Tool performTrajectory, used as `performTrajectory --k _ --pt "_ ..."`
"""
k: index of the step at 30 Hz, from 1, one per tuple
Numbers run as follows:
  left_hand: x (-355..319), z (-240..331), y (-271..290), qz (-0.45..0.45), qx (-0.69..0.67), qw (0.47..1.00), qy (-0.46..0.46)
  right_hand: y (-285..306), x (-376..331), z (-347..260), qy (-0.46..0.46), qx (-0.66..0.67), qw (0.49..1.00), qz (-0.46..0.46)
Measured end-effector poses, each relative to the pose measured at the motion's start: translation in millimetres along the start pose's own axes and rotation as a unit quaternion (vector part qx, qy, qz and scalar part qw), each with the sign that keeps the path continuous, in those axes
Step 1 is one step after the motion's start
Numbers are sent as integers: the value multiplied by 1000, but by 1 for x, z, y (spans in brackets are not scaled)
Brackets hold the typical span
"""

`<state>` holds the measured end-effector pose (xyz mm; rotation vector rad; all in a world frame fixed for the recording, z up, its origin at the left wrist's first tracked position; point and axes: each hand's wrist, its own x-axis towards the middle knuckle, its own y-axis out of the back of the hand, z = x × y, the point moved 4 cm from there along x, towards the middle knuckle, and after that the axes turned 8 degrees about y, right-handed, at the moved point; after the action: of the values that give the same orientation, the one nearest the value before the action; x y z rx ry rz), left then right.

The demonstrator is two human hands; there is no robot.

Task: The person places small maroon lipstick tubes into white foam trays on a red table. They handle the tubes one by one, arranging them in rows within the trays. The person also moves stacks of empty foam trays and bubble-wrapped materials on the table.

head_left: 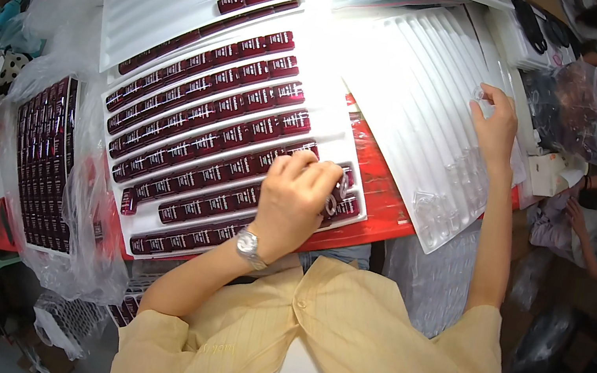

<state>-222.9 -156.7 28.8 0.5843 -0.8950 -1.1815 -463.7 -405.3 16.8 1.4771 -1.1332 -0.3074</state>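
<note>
My left hand (295,195), with a watch on its wrist, is over the near right part of a white ridged tray (356,197). Its fingers are curled round small clear plastic pieces (343,185), which stick out on the right. Rows of small glossy dark red pieces (203,139) with pale print fill the tray's grooves. Farther right, my right hand (496,125) is raised at the right edge of a second white ridged tray (421,80). Thumb and forefinger pinch a small clear plastic piece (479,95). More clear pieces (443,204) lie at that tray's near end.
Another white tray (159,2) with dark red pieces lies at the back left. A filled tray (44,158) in clear plastic wrap stands at far left. Red sheeting (380,177) shows between the trays. At the right are a plastic bag (587,113) and another person (595,223).
</note>
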Motion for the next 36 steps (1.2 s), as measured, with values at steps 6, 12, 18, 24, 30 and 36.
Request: performTrajectory --k 6,12,18,24,30,36 --pt "-3 -12 0 -15 -192 976 104 4 -39 -138 -61 567 819 -62" --pt "-2 -21 12 -44 -531 817 221 14 -43 -194 119 466 877 -5" --pt "21 -59 44 1 -496 843 208 18 -3 -215 239 434 868 -46" --pt "161 -216 106 216 -333 899 188 3 -2 -131 -104 483 869 37" --pt "294 -341 108 256 8 956 139 -30 -22 -116 -211 500 840 -4" --pt "324 -367 99 153 139 962 176 -38 -26 -108 -239 487 840 -9"
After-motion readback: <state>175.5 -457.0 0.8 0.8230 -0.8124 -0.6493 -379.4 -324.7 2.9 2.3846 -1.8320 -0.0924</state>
